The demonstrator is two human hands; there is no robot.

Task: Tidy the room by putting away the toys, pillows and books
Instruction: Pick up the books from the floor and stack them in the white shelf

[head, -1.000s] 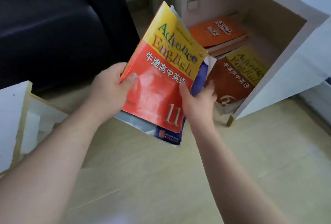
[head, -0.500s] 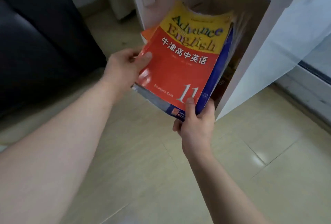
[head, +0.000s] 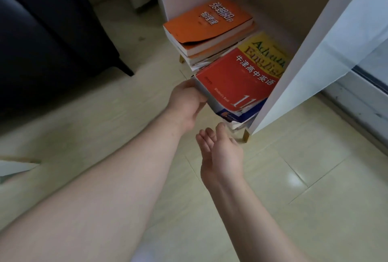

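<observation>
Books (head: pixel 237 81) lay in the cabinet (head: pixel 298 85), left hand (head: pixel 185 102) gripping their edge with curled fingers. Right hand (head: pixel 220 154) hovered outside the cabinet, fingers loosely together.

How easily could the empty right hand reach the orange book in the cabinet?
Probably yes: the right hand is open and empty, the cabinet front is open, and the orange book lies uncovered atop its stack. The left hand grips the red book alongside.
</observation>
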